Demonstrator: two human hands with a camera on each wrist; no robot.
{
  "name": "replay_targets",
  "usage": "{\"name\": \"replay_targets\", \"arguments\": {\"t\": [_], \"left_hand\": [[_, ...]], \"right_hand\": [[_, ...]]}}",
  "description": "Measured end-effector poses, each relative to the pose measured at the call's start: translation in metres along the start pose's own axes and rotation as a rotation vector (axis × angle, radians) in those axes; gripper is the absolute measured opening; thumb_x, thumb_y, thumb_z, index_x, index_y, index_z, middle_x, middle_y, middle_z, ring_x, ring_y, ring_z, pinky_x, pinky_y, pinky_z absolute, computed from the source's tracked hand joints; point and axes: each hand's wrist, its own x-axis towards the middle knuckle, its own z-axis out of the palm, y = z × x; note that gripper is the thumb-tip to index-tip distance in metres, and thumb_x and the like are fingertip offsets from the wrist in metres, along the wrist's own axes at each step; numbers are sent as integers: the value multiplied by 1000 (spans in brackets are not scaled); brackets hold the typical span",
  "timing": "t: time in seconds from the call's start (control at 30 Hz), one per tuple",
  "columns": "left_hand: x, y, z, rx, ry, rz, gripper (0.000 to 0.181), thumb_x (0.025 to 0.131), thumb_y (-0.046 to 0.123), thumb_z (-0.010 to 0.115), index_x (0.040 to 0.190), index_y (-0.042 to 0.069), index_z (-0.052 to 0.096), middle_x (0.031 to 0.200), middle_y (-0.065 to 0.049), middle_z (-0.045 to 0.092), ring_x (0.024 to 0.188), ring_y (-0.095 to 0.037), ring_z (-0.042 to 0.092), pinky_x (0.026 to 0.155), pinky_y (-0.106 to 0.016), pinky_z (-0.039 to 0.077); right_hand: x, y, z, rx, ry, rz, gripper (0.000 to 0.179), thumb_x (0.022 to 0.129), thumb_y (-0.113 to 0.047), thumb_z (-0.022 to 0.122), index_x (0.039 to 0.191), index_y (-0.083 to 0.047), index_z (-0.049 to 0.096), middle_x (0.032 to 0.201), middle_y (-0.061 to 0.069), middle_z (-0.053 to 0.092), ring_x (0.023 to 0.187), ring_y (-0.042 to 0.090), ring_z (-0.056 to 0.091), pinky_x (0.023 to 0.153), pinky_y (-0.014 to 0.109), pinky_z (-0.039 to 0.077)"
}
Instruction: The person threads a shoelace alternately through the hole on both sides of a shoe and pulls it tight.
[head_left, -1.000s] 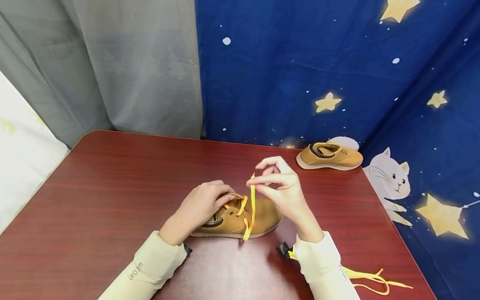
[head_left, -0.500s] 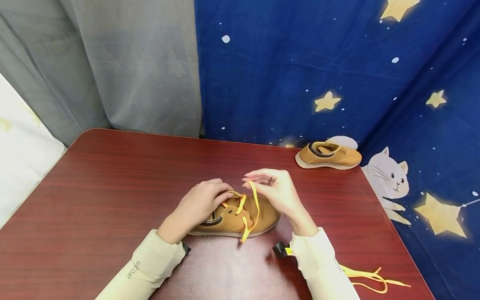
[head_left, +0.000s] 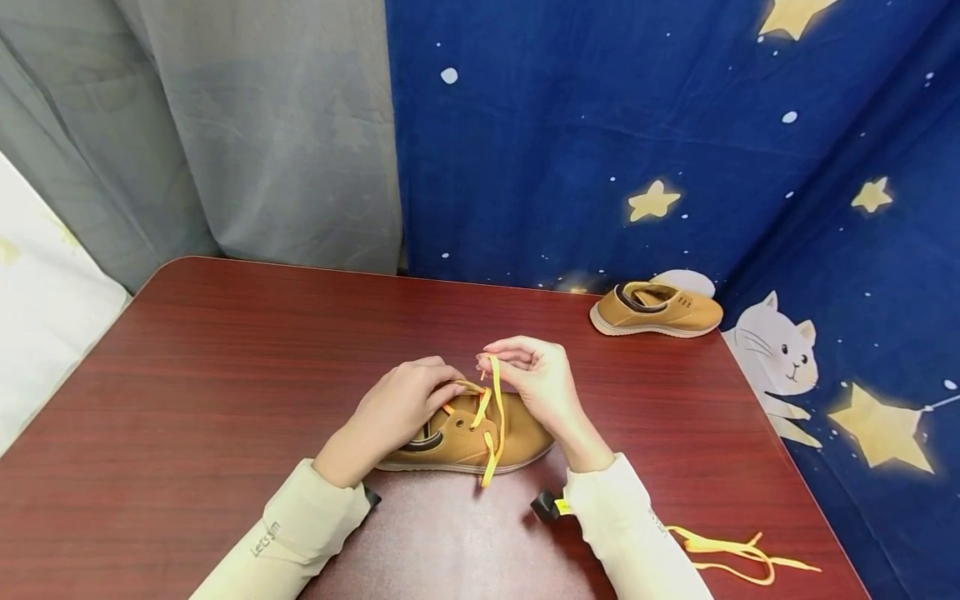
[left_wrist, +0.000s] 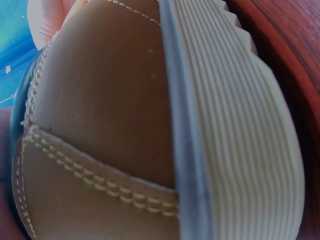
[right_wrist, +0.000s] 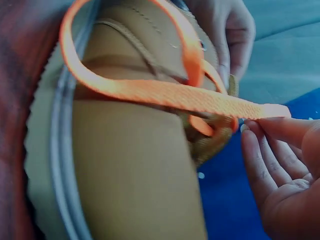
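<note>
In the head view, one near shoe (head_left: 521,429) lies mid-counter (head_left: 285,350), toe right; one far shoe (head_left: 693,315) sits at the far right, making two. One yellow lace (head_left: 498,417) is threaded in the near shoe, and loose lacing (head_left: 720,546), its strands hard to count, lies near right, partly behind the right sleeve (head_left: 615,521). The left hand (head_left: 393,408) bends over the opening, hiding part of it, its fingers gripping the shoe near the tongue. The right hand (head_left: 540,379), raised above the toe, pinches the lace. Two curtains, grey (head_left: 285,125) left and blue (head_left: 525,167) right, hang beyond.

The left wrist view is mostly near shoe; finger grip cannot be told there.

In the right wrist view, thumb and fingers pinch the lace close to its end, a loop crossing the shoe.
</note>
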Motion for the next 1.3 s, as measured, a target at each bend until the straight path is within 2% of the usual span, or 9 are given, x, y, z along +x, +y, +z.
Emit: {"name": "replay_targets", "arguments": {"t": [0.23,0.63,0.8,0.9,0.97,1.03,1.1,1.17,1.3], "left_hand": [[0,1,-1,-3,7,5,10,97,22,68,99,20,78,85,10,68,73,-5,57,71,-28,49],[2,1,-1,-21,9,-4,10,97,21,68,98,18,78,85,9,67,72,-4,56,69,-25,48],[2,2,0,-28,20,-26,9,96,21,69,99,18,77,88,8,69,76,-5,60,72,-27,51],[2,3,1,-32,67,-64,8,93,22,74,100,18,73,91,6,68,79,-8,61,72,-28,51],[1,4,1,-27,123,-84,16,88,22,80,99,18,68,92,4,66,79,-11,60,71,-29,50],[-1,5,-1,-10,179,-88,24,82,21,85,94,18,64,88,2,62,77,-12,57,68,-29,48],[-2,8,-4,22,208,-73,27,78,19,87,87,18,62,82,3,58,73,-12,54,64,-28,45],[-3,11,-9,55,195,-67,24,77,19,87,81,20,64,76,6,57,67,-8,51,61,-26,43],[-5,18,-13,87,73,-119,17,82,29,81,71,24,69,61,14,53,55,-5,45,52,-26,38]], "right_hand": [[2,9,9,-36,-5,12,21,87,-2,76,105,8,72,100,29,74,79,6,75,72,25,61],[4,15,12,-25,18,90,25,86,-2,77,107,9,71,98,23,77,81,6,75,74,22,60],[4,15,12,-83,10,133,23,85,-6,79,105,4,75,94,17,78,81,6,75,73,19,56],[4,14,11,-145,-13,155,17,86,-8,77,102,-1,77,93,15,79,82,6,74,72,19,54],[3,14,9,-181,-32,167,15,87,-10,75,101,-3,78,94,14,79,82,5,74,72,19,53],[2,14,8,-193,-56,178,15,88,-11,74,101,-4,79,95,14,79,81,4,73,71,19,53],[2,15,8,-193,-77,183,16,89,-12,74,101,-3,78,97,14,79,80,4,72,71,19,53],[2,15,7,-191,-95,184,17,89,-13,74,102,-2,78,99,15,79,80,3,72,71,19,53],[2,16,5,-180,-117,181,20,90,-14,74,104,0,78,97,16,78,78,3,72,70,19,54]]}}
